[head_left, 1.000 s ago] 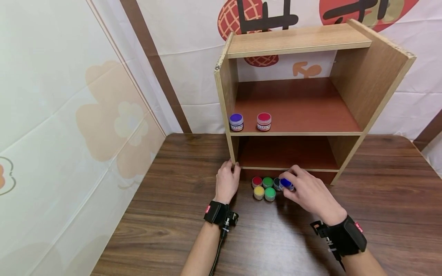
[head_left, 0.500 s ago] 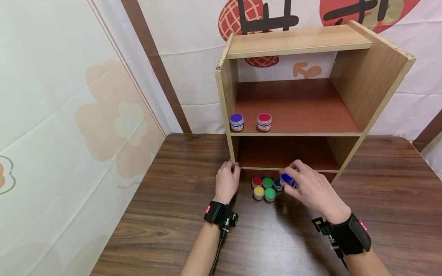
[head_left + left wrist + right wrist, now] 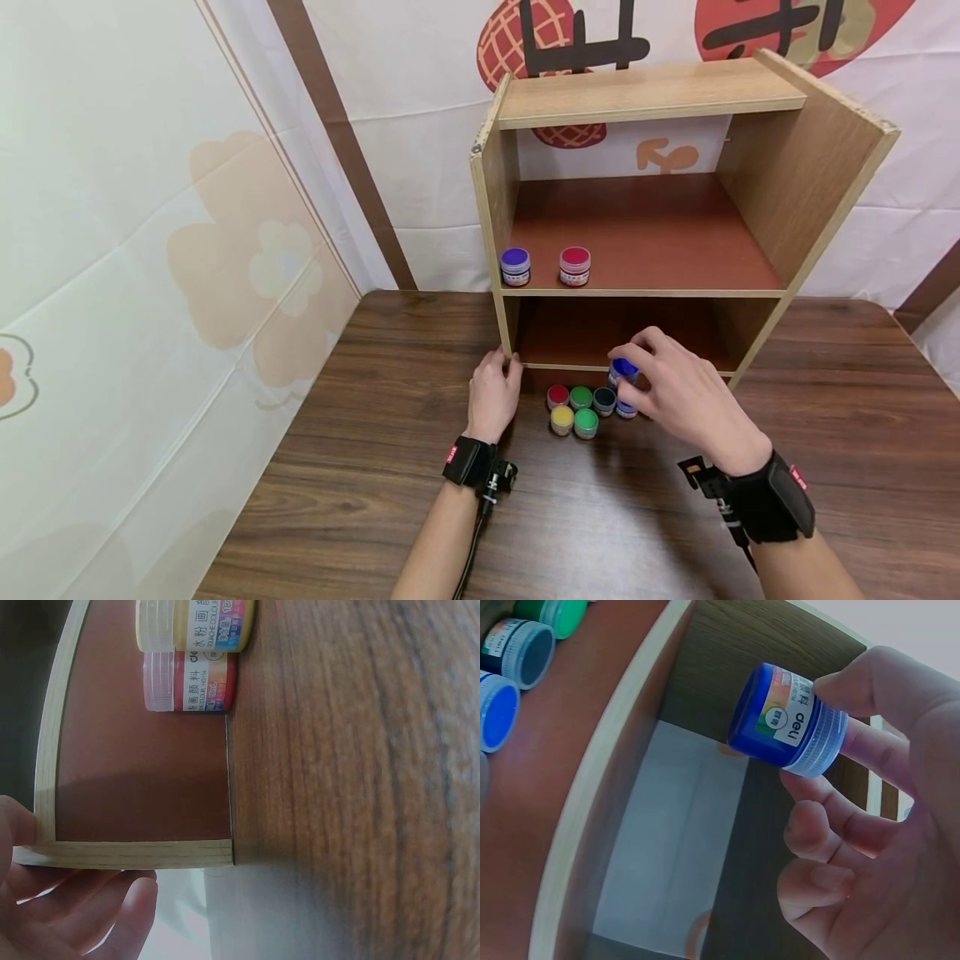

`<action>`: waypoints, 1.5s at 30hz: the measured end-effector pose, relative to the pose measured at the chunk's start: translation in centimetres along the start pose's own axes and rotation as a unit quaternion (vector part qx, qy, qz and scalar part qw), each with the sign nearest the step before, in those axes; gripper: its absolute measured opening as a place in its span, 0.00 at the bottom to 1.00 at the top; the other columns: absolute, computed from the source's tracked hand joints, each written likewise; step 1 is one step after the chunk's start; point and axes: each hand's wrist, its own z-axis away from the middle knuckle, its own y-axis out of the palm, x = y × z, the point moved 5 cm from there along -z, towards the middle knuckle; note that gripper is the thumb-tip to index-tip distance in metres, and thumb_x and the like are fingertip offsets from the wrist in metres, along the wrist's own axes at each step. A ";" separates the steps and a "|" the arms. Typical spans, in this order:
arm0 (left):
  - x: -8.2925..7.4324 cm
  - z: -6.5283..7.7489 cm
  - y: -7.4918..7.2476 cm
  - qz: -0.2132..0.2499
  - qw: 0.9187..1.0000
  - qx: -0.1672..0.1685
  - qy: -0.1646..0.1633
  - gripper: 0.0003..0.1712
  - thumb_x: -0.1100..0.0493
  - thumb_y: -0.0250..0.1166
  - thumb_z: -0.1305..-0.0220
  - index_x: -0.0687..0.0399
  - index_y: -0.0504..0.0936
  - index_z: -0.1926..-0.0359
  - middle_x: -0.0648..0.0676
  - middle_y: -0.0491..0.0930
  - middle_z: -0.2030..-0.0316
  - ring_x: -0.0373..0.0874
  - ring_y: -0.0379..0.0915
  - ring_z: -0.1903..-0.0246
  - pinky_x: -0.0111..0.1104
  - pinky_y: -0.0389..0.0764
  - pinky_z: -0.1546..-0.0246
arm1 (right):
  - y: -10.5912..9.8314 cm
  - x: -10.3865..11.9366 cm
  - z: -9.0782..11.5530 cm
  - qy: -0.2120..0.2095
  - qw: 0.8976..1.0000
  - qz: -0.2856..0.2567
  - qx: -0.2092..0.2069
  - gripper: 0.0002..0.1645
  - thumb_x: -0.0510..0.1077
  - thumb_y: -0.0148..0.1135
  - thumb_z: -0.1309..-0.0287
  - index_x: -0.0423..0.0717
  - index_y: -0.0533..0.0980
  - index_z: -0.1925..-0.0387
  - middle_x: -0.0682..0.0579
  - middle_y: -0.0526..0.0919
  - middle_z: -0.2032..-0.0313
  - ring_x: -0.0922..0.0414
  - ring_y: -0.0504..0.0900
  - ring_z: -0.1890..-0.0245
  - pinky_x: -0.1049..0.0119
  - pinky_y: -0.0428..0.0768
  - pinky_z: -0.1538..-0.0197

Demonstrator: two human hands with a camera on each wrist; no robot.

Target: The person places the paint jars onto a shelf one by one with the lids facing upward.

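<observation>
My right hand [image 3: 686, 400] pinches a small paint jar with a blue lid [image 3: 622, 372] between thumb and fingers, raised at the lower shelf's front edge. In the right wrist view this blue jar [image 3: 787, 720] shows its label, with the lower compartment behind it. My left hand [image 3: 495, 396] grips the bottom front corner of the wooden shelf unit's left panel [image 3: 491, 208], thumb and fingers on either side. Just below the raised jar, another blue jar [image 3: 627, 409] stands on the table, beside a black one [image 3: 603, 401].
Two green jars, a red jar [image 3: 557, 397] and a yellow jar [image 3: 562, 420] stand close together before the unit's base. A purple-blue jar [image 3: 515, 267] and a red-lidded jar [image 3: 574, 267] sit on the middle shelf [image 3: 652, 233]. A patterned cloth [image 3: 420, 150] hangs behind.
My right hand has lifted the blue paint jar from the row up to the lower shelf's edge, uncovering another blue jar beneath. The left hand has stayed in place.
</observation>
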 end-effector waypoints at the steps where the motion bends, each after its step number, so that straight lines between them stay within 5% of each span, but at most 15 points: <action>1: 0.0 0.0 0.0 -0.001 1.000 -0.001 0.002 0.13 0.55 0.54 0.30 0.57 0.81 0.62 0.55 0.79 0.70 0.45 0.74 0.75 0.36 0.74 0.76 | -0.2 0.1 -0.1 -0.002 1.000 0.000 -0.002 0.17 0.47 0.63 0.44 0.52 0.79 0.51 0.50 0.74 0.58 0.59 0.73 0.68 0.71 0.72 0.74; 14: 0.3 -0.1 0.1 0.003 1.000 0.004 -0.005 0.13 0.55 0.54 0.29 0.55 0.80 0.67 0.54 0.78 0.71 0.44 0.71 0.76 0.34 0.72 0.77 | -2.4 0.6 -1.2 -0.010 0.999 0.009 -0.039 0.17 0.46 0.64 0.45 0.51 0.80 0.52 0.49 0.74 0.58 0.60 0.72 0.72 0.71 0.67 0.76; 45: 0.1 0.1 -0.1 0.000 1.000 0.010 -0.013 0.13 0.55 0.54 0.29 0.56 0.81 0.64 0.55 0.80 0.68 0.46 0.75 0.73 0.36 0.75 0.74 | -6.7 1.1 -3.9 -0.038 0.992 0.029 -0.119 0.17 0.42 0.64 0.46 0.48 0.80 0.53 0.45 0.74 0.58 0.54 0.76 0.71 0.61 0.74 0.73</action>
